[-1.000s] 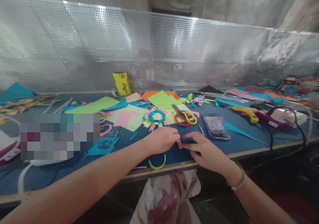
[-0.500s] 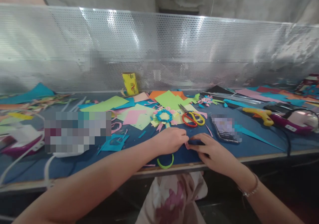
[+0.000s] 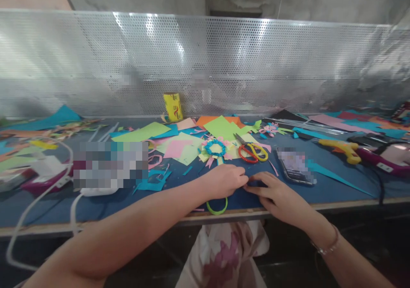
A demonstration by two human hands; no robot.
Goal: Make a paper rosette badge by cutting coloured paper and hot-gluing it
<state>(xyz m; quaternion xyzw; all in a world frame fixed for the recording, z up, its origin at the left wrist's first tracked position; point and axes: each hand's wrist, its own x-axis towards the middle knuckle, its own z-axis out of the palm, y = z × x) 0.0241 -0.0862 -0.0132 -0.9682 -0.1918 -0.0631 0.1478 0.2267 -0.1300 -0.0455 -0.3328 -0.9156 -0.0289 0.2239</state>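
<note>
My left hand (image 3: 228,181) is closed, its fingertips pinched together over the blue table near the front edge. My right hand (image 3: 276,194) meets it there, thumb and forefinger bent into a pinch; whatever is between the fingertips is hidden. Just behind my left hand lies a paper rosette (image 3: 215,148) with a blue ruffled ring, pink and yellow petals and a pale centre. Scissors (image 3: 253,152) with red and yellow handles rest to its right. A green paper loop (image 3: 218,211) is partly under my left wrist.
A phone (image 3: 294,166) and a yellow glue gun (image 3: 341,148) lie to the right. Coloured paper sheets (image 3: 221,127) and scraps spread along the back, near a yellow packet (image 3: 173,107). A perforated metal screen (image 3: 224,66) stands behind. A white cable (image 3: 19,224) hangs over the left front edge.
The view has turned slightly left, so everything sits further right. Both hands stay together over the same spot; a small pinkish bit seen between the fingertips before is now out of sight.
</note>
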